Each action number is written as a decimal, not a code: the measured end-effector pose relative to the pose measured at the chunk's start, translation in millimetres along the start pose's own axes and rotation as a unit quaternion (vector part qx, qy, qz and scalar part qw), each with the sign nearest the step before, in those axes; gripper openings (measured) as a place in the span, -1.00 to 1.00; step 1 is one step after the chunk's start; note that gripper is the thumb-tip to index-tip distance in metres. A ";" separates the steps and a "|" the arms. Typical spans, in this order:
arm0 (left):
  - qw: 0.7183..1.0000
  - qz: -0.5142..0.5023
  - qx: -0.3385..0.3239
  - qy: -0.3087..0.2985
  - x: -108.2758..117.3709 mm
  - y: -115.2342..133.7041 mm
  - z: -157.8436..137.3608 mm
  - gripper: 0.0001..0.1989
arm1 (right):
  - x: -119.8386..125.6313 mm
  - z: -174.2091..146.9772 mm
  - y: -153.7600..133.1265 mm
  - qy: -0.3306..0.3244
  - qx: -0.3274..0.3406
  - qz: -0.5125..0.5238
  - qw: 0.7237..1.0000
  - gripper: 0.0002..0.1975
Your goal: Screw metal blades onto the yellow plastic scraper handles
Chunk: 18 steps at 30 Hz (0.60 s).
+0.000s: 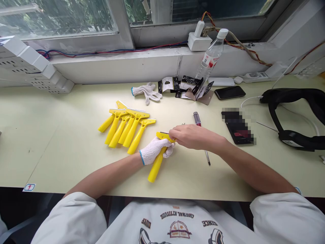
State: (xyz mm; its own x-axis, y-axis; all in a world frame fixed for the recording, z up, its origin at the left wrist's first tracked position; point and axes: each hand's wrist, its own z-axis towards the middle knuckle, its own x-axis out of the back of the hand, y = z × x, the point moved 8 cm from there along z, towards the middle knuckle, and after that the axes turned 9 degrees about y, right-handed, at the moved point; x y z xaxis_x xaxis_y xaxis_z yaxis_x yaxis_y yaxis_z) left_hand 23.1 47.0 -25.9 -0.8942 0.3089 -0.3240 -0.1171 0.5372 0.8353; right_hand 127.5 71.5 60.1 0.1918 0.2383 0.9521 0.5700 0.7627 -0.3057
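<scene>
My left hand [154, 150], in a white knit glove with a blue cuff, is wrapped around the neck of a yellow scraper [156, 166], whose handle slants down toward me. My bare right hand [186, 136] pinches at the right end of the scraper's head; anything between its fingertips is hidden. Partly behind the right forearm lies a screwdriver [197, 118], its clear-and-red handle at the far end and its shaft tip nearer me. Several more yellow scrapers [129, 130] lie overlapping in a pile to the left, heads pointing away from me.
Behind are a loose white glove [148, 92], opened black packaging cards [191, 87] and a plastic bottle [209, 59]. To the right lie a phone [230, 92], a partly blurred dark device [238, 128] and a black headset band [275, 115] with cables. White boxes [35, 67] stand at the left.
</scene>
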 end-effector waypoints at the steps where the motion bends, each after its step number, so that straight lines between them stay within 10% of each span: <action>1: 1.000 -0.003 0.004 0.002 -0.1 -0.6 0.4 -0.85 | -1.5 0.5 -1.1 0.005 0.002 -0.013 1.000 -0.81; 18: 0.999 0.038 -0.033 0.020 -1.6 6.3 -0.9 -0.80 | -8.6 3.0 -14.7 0.039 0.025 -0.102 0.994 -0.83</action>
State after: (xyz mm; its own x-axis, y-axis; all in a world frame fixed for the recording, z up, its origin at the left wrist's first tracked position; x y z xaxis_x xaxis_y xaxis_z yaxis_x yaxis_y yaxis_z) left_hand 23.4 49.2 -19.7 -0.9179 0.3148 -0.2415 -0.0750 0.4601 0.8847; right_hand 115.1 60.0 56.5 0.1382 0.0295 0.9900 0.5640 0.8193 -0.1032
